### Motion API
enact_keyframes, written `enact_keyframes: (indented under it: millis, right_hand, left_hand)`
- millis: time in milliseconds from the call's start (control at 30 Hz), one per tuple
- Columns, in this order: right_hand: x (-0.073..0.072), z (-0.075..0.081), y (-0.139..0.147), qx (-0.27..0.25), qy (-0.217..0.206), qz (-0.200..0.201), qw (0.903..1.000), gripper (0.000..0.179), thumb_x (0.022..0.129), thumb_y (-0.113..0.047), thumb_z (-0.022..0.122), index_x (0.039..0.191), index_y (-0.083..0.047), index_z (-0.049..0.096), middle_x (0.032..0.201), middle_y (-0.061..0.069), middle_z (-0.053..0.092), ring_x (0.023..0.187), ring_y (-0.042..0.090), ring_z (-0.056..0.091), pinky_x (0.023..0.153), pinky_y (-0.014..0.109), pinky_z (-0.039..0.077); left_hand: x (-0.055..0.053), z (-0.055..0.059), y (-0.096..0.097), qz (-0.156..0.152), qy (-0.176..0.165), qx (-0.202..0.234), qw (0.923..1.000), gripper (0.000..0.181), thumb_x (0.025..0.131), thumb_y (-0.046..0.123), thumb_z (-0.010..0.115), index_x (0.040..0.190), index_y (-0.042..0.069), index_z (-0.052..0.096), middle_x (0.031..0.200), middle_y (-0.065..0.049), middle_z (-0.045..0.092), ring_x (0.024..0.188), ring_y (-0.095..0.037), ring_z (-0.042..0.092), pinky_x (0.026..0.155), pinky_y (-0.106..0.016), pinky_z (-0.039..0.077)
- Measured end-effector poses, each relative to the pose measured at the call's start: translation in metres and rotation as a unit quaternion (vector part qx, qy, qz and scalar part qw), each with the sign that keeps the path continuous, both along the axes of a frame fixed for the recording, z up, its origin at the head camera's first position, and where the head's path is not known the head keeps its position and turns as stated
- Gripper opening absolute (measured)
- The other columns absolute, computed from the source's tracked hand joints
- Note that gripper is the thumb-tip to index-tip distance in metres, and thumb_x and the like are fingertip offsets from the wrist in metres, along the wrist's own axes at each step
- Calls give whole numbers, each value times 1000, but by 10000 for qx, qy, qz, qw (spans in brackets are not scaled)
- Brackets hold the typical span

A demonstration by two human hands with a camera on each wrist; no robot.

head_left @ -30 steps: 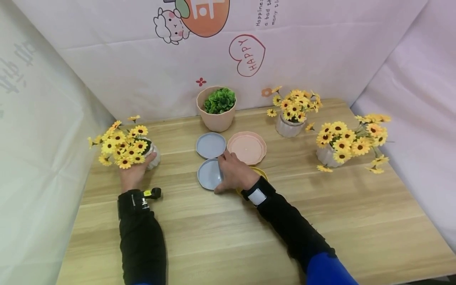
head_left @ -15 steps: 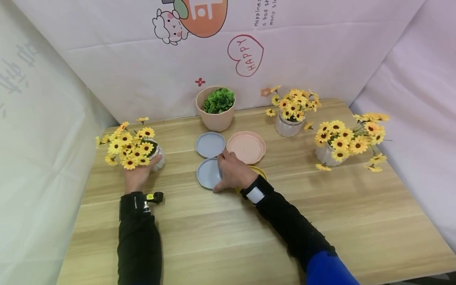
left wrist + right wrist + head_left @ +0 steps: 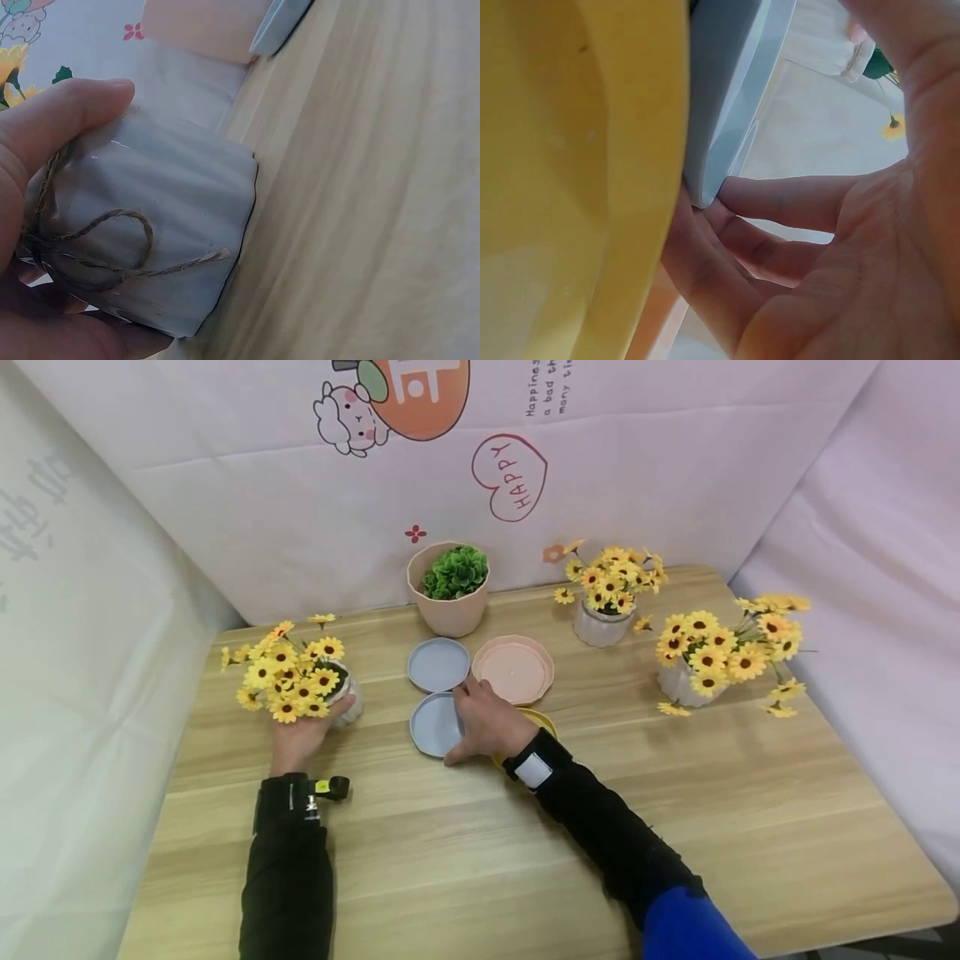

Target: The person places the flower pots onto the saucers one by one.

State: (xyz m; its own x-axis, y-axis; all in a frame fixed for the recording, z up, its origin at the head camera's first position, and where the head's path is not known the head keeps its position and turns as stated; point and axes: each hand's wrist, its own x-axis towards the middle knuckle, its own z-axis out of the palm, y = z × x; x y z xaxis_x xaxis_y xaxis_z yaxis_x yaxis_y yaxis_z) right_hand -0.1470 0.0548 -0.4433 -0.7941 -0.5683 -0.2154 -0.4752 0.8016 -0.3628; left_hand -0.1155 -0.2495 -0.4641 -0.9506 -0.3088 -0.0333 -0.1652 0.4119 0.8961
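My left hand [image 3: 303, 739] grips a white ribbed flowerpot [image 3: 161, 202] tied with a twine bow. Yellow daisies [image 3: 288, 677] spill from it over the hand. In the left wrist view the thumb lies along one side of the pot and fingers curl under the other. My right hand [image 3: 486, 720] holds the right edge of the nearer blue saucer [image 3: 431, 727], fingertips at its far side, thumb at its near side. A yellow saucer [image 3: 585, 180] lies partly hidden beneath that hand and wrist. A second blue saucer [image 3: 438, 664] and a pink saucer [image 3: 517, 668] sit just behind.
Against the back cloth stands a pink pot [image 3: 450, 612] with a green plant. Two more white pots of yellow daisies stand to the right, one farther back [image 3: 602, 622] and one nearer [image 3: 686, 685]. White cloth walls [image 3: 82, 635] border the wooden table [image 3: 420, 860].
My left hand has shifted right with the daisy pot, toward the blue saucers. The right hand keeps its place at the nearer blue saucer. The head view has turned slightly.
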Motion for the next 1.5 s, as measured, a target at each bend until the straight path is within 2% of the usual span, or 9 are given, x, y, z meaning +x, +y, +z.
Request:
enact_keyframes:
  millis: [167,267,467,633,833,1067,1200,1300,1500]
  right_hand:
    - [0,1,-1,73,-25,-67,9999,119,71,-58,94,155,9,42,162,27,38,135,35,48,115,43,51]
    - [0,2,-2,89,-55,-109,9999,122,70,-56,95,156,9,40,164,27,36,138,35,47,117,43,50]
    - [-3,5,-1,69,-167,-45,9998,120,71,-48,97,157,10,37,160,27,38,136,35,47,116,43,50]
    - [-6,6,2,119,-166,40,9998,112,72,-39,97,154,9,40,156,26,40,132,34,48,115,41,50]
    - [-7,6,4,120,-232,58,9996,111,72,-38,98,155,9,39,156,27,40,135,35,47,117,41,48]
    - [-3,4,4,100,-495,27,9987,112,74,-36,97,158,6,36,158,24,38,137,33,44,119,41,47]
    - [-1,2,4,97,-438,87,9990,109,75,-36,97,156,6,38,157,24,39,135,33,45,118,41,48]
    - [0,2,5,47,-399,108,9991,108,75,-36,97,155,7,39,154,24,42,133,33,47,116,41,49]
    - [-2,2,7,-28,-346,127,9993,106,74,-34,98,153,7,41,148,22,45,129,31,48,112,40,50]
  left_hand:
    - [2,0,6,-276,147,-208,9993,111,82,39,92,168,23,22,170,-2,34,160,-23,30,135,-47,20]
    - [3,1,10,-340,186,-125,9992,110,82,39,92,167,23,25,169,-3,37,159,-23,32,135,-46,21]
    - [5,3,17,-505,-8,-225,9985,113,83,43,91,169,22,20,171,-4,33,160,-26,28,135,-50,19]
    - [5,3,23,-744,38,-293,9968,113,86,43,89,170,21,16,173,-7,30,162,-29,26,135,-52,17]
    - [6,2,30,-913,-17,-362,9952,115,86,45,88,170,20,14,174,-8,27,163,-31,23,136,-53,15]
    - [13,2,37,-1027,-131,-510,9933,116,85,48,87,170,20,13,175,-9,26,163,-32,21,135,-55,14]
    - [17,4,41,-1028,-6,-532,9933,117,85,46,88,171,22,11,174,-9,25,163,-31,21,135,-56,14]
    - [17,10,45,-1100,158,-483,9926,114,85,44,89,169,24,15,172,-7,30,161,-30,25,135,-56,16]
    - [13,22,61,-1520,256,-353,9874,105,85,41,90,166,27,25,167,-3,38,159,-25,31,134,-54,21]
